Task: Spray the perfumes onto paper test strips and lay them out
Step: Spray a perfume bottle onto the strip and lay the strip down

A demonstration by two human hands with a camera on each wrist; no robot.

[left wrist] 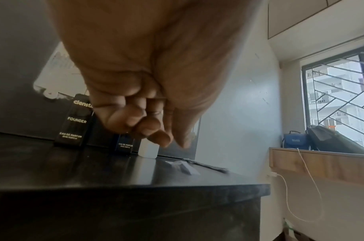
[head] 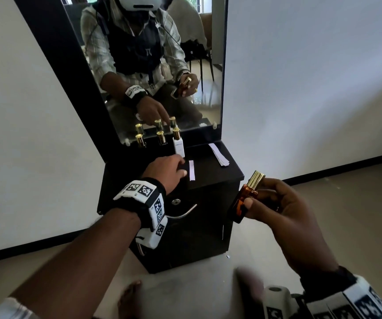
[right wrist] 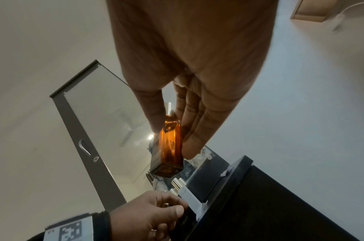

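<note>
Your right hand [head: 284, 210] pinches the amber bottle [head: 245, 199], gold cap tilted up-right; your left hand [head: 164, 171] hangs loosely curled by the strip [head: 192, 170]; black box [left wrist: 74, 124] reads "FOUNDER".

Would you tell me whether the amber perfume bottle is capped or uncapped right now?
Capped. The gold cap sits on the amber bottle, which the right hand holds tilted, away from the cabinet.

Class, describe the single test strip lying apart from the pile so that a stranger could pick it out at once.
Start at the black cabinet below the mirror. Its top holds a strip pile at the right rear. The single strip lies alone nearer the front, beside the left hand.
</note>
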